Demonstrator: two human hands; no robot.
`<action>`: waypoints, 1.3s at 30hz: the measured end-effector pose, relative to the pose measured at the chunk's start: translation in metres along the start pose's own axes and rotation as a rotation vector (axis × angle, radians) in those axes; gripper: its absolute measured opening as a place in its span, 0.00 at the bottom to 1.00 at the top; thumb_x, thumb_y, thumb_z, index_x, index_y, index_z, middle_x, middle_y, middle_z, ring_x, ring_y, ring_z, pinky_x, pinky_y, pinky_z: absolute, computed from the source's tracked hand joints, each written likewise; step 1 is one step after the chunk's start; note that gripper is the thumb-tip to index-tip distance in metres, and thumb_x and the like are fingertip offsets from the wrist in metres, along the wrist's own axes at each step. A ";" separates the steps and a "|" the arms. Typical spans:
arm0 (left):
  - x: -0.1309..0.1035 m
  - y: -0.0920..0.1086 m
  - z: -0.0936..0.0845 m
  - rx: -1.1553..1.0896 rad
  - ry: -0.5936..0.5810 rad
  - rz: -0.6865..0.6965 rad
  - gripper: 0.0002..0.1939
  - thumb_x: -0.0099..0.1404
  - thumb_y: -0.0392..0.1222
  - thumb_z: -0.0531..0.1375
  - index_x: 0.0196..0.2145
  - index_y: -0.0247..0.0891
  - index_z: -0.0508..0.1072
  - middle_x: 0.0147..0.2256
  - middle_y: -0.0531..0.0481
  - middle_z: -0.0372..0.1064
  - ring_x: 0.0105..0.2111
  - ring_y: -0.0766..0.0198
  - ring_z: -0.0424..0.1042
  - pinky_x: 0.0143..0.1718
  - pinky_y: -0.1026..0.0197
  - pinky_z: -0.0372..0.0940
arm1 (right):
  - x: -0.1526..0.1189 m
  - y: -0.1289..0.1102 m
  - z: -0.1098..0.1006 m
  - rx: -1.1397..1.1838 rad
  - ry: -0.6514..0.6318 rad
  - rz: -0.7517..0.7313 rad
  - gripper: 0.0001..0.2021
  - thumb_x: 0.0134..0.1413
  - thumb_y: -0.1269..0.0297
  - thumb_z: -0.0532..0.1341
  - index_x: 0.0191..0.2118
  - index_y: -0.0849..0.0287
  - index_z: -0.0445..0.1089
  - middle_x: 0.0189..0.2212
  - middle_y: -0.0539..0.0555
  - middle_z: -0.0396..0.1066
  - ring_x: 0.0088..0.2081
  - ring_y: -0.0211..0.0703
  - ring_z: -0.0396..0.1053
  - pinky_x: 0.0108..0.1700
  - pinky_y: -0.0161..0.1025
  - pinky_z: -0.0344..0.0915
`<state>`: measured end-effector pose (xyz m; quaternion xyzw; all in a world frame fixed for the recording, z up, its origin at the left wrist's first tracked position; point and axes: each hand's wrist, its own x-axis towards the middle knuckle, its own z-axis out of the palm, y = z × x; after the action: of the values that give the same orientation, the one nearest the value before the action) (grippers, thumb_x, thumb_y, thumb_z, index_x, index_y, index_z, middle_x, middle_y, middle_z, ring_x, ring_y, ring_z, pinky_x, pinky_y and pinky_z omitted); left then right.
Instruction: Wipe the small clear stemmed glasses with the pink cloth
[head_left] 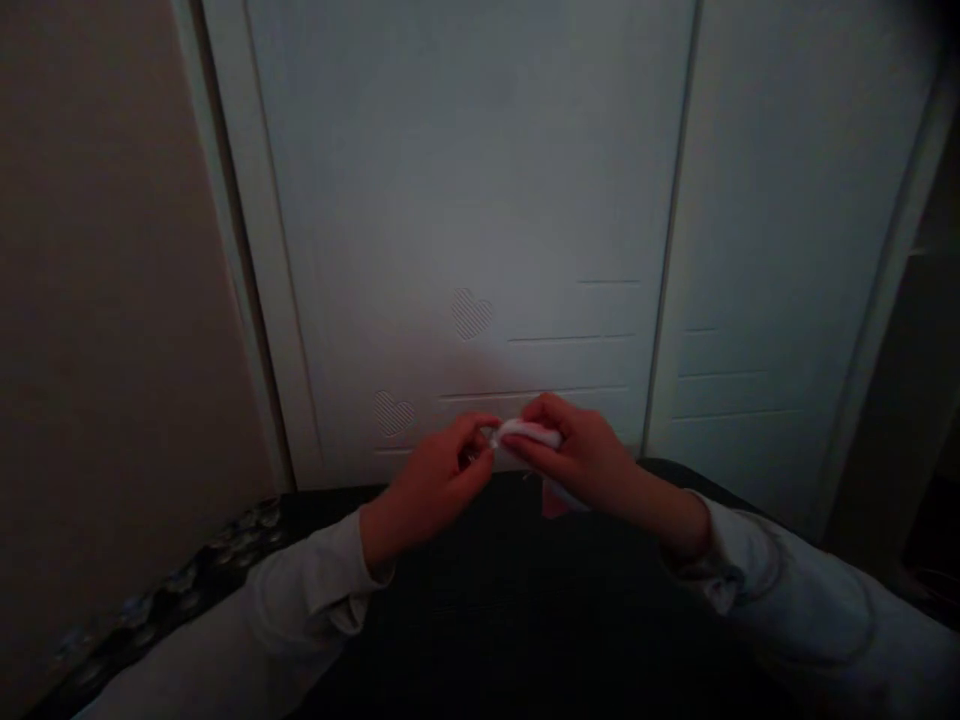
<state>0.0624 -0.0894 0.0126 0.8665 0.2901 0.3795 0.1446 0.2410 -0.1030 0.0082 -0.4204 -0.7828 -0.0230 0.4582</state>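
Observation:
A small pink-and-white cloth item (534, 433), perhaps folded or rolled, is held up in front of me; the dim light hides its exact kind. My right hand (581, 450) wraps its thumb and fingers around it, and a pink-and-white flap (556, 500) hangs below that hand. At the item's left end, the thumb and fingertips of my left hand (442, 475) pinch a small whitish bit of it. Thin pale threads seem to show near the fingers. Both hands are close together, above the far edge of a dark surface (495, 610).
Behind the hands stand white panel doors (480, 180) with engraved hearts and lines. A brownish wall (97, 250) rises on the left. Patterned fabric (172, 590) lies along the dark surface's left side. A darker gap with a shelf-like edge (930, 250) is at far right.

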 end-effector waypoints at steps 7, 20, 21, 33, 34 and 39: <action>-0.045 -0.043 0.063 -0.388 -0.073 -0.432 0.14 0.59 0.39 0.52 0.44 0.35 0.63 0.27 0.53 0.64 0.27 0.66 0.63 0.29 0.62 0.58 | -0.040 0.043 0.049 -0.081 -0.359 0.074 0.14 0.55 0.54 0.52 0.36 0.59 0.65 0.26 0.52 0.69 0.27 0.39 0.66 0.27 0.33 0.55; -0.047 -0.053 0.068 -0.629 -0.155 -0.680 0.11 0.55 0.37 0.53 0.39 0.36 0.64 0.23 0.55 0.62 0.23 0.68 0.61 0.24 0.64 0.56 | -0.058 0.059 0.069 0.083 -0.374 0.070 0.10 0.51 0.58 0.58 0.32 0.60 0.65 0.26 0.52 0.68 0.27 0.38 0.64 0.28 0.33 0.58; -0.046 -0.053 0.067 -0.630 -0.155 -0.683 0.11 0.55 0.37 0.53 0.38 0.36 0.64 0.23 0.56 0.62 0.22 0.68 0.61 0.24 0.64 0.56 | -0.059 0.059 0.069 0.087 -0.373 0.061 0.10 0.52 0.58 0.57 0.32 0.60 0.65 0.25 0.52 0.68 0.27 0.38 0.64 0.27 0.33 0.58; -0.046 -0.056 0.067 -0.688 -0.127 -0.708 0.10 0.54 0.36 0.54 0.36 0.36 0.66 0.25 0.55 0.61 0.23 0.70 0.60 0.24 0.65 0.55 | -0.060 0.062 0.072 0.061 -0.383 -0.013 0.07 0.52 0.61 0.57 0.29 0.59 0.66 0.25 0.52 0.68 0.27 0.39 0.64 0.28 0.35 0.58; -0.046 -0.056 0.068 -0.701 -0.134 -0.709 0.10 0.55 0.36 0.54 0.36 0.36 0.66 0.25 0.55 0.61 0.23 0.69 0.60 0.24 0.65 0.55 | -0.059 0.061 0.072 0.038 -0.373 -0.007 0.06 0.51 0.62 0.58 0.28 0.59 0.66 0.24 0.52 0.68 0.26 0.39 0.64 0.28 0.35 0.57; -0.042 -0.053 0.076 -0.818 -0.080 -0.732 0.09 0.56 0.36 0.53 0.36 0.35 0.65 0.24 0.54 0.61 0.22 0.70 0.61 0.23 0.65 0.56 | -0.055 0.059 0.074 -0.016 -0.300 0.061 0.08 0.48 0.62 0.60 0.25 0.59 0.63 0.21 0.49 0.64 0.23 0.37 0.61 0.26 0.34 0.54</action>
<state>0.0743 -0.0754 -0.0875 0.5958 0.3958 0.3530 0.6031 0.2417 -0.0689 -0.0957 -0.4465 -0.8291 0.0477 0.3331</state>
